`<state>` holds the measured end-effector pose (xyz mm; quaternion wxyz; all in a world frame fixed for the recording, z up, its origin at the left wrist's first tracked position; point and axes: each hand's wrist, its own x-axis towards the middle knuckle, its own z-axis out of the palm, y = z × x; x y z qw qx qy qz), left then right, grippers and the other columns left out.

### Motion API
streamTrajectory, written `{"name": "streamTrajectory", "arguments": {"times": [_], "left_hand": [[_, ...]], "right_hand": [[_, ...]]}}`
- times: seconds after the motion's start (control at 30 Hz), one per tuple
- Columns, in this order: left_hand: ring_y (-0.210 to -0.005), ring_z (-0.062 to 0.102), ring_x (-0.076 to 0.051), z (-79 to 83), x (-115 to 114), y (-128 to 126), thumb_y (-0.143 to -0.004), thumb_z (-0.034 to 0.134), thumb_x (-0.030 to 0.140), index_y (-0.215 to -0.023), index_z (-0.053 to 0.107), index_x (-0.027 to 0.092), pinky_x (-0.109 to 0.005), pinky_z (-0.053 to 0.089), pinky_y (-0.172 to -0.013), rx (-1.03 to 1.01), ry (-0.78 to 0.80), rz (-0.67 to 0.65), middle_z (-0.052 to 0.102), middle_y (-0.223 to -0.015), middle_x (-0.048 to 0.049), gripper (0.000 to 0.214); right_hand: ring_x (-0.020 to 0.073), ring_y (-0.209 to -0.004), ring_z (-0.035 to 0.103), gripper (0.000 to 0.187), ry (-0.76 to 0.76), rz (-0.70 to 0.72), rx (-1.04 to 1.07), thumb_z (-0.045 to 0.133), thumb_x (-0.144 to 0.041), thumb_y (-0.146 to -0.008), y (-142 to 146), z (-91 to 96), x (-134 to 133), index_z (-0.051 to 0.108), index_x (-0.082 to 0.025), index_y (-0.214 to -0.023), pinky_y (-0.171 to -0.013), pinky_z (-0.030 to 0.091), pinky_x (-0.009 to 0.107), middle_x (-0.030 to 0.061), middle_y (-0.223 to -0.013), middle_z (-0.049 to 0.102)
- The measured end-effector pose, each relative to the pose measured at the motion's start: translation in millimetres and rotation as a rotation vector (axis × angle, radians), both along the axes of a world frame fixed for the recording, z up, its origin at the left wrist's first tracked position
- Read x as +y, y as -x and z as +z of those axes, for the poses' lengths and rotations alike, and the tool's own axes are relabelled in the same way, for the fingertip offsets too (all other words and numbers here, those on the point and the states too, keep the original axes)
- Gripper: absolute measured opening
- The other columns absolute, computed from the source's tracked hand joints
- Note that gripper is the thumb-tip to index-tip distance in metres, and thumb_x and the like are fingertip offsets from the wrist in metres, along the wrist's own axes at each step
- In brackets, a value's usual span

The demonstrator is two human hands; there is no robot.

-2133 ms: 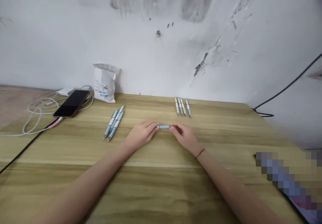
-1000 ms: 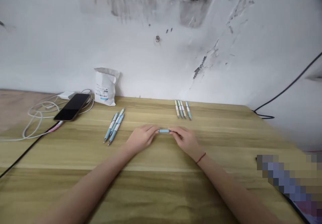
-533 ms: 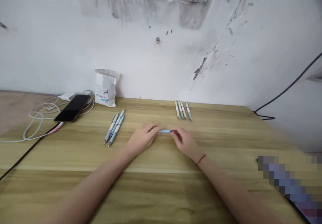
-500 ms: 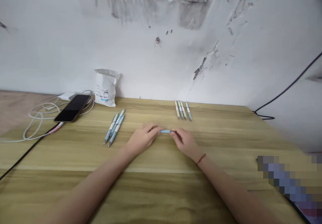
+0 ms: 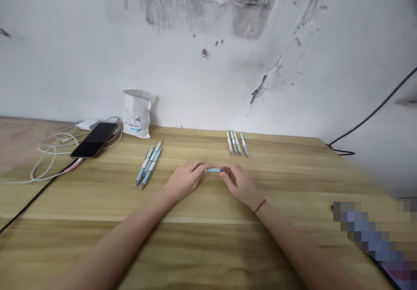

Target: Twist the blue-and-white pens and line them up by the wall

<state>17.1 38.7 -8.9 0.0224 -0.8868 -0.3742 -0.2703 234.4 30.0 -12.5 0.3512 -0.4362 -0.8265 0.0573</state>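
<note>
A light blue pen [image 5: 213, 170] is held level between my two hands over the middle of the table. My left hand [image 5: 185, 179] is closed on its left end, which the fingers hide. My right hand [image 5: 240, 185], with a thin red cord at the wrist, has its fingertips around the metal tip at the right end. To the left lies a small group of blue and white pens [image 5: 149, 167], slanting and touching. Several more pens [image 5: 235, 143], cream, green and blue, lie side by side near the wall, the rightmost one slightly apart.
A black phone [image 5: 95, 140] rests among white cables [image 5: 48, 153] on the left. Beside it a white packet [image 5: 137, 114] stands against the wall. A black cable [image 5: 374, 114] hangs at the right. A pixelated patch covers the lower right corner.
My right fingers have loosened slightly and shifted, so more of the pen's metal tip shows. My left hand and the other pens have stayed in place.
</note>
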Motion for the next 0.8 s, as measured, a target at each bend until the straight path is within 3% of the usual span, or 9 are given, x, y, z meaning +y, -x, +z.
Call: {"name": "streamTrajectory", "arguments": {"times": [0.1,0.23,0.43,0.53,0.63,0.8], "left_hand": [[-0.096,0.055,-0.017,-0.3,-0.1,-0.1,-0.092,0.039,0.025,-0.121,0.049,0.022,-0.031,0.046,-0.083,-0.029,0.026,-0.006,0.059,-0.108,-0.0061,0.030],[-0.094,0.056,-0.016,0.3,-0.8,0.1,-0.092,0.040,0.022,-0.115,0.054,0.022,-0.029,0.046,-0.082,-0.044,0.014,-0.021,0.060,-0.106,-0.0048,0.027],[-0.095,0.056,-0.018,4.8,2.2,3.9,-0.091,0.044,0.031,-0.113,0.056,0.025,-0.032,0.042,-0.082,-0.052,-0.040,0.012,0.062,-0.107,-0.0038,0.026],[-0.101,0.055,-0.019,7.4,5.8,8.7,-0.093,0.038,0.033,-0.116,0.054,0.023,-0.034,0.040,-0.086,-0.095,0.057,0.084,0.062,-0.112,-0.0044,0.030],[-0.095,0.058,-0.017,9.1,9.2,13.6,-0.094,0.034,0.032,-0.107,0.059,0.022,-0.031,0.042,-0.083,-0.143,0.219,0.076,0.065,-0.103,-0.0023,0.030],[-0.090,0.058,-0.016,10.4,10.5,16.3,-0.092,0.040,0.034,-0.099,0.060,0.020,-0.030,0.045,-0.082,-0.281,0.274,0.035,0.064,-0.096,-0.0034,0.026]], "right_hand": [[0.0170,-0.073,0.057,0.011,-0.064,0.032,-0.011,0.047,-0.023,-0.089,-0.4,1.1,-0.4,0.054,-0.018,-0.095,-0.072,0.042,0.030,0.0033,-0.078,0.063],[0.0171,-0.070,0.054,0.014,-0.123,0.075,-0.074,0.043,-0.019,-0.089,0.3,3.2,-2.0,0.056,-0.018,-0.085,-0.067,0.040,0.030,0.0033,-0.074,0.062],[0.0162,-0.067,0.053,0.015,-0.143,0.023,-0.004,0.043,-0.019,-0.089,0.1,3.8,-2.1,0.057,-0.019,-0.083,-0.064,0.041,0.028,0.0030,-0.071,0.060],[0.0172,-0.073,0.054,0.013,-0.224,-0.006,0.044,0.044,-0.017,-0.088,-4.1,2.9,1.1,0.057,-0.018,-0.088,-0.067,0.043,0.029,0.0048,-0.077,0.061],[0.0183,-0.077,0.055,0.014,-0.272,-0.018,0.057,0.045,-0.017,-0.087,-8.7,2.8,4.4,0.058,-0.019,-0.091,-0.071,0.045,0.031,0.0056,-0.082,0.062],[0.0181,-0.074,0.055,0.016,-0.173,-0.028,0.089,0.043,-0.019,-0.089,-9.8,2.8,5.3,0.059,-0.019,-0.088,-0.068,0.045,0.031,0.0047,-0.078,0.061]]}}
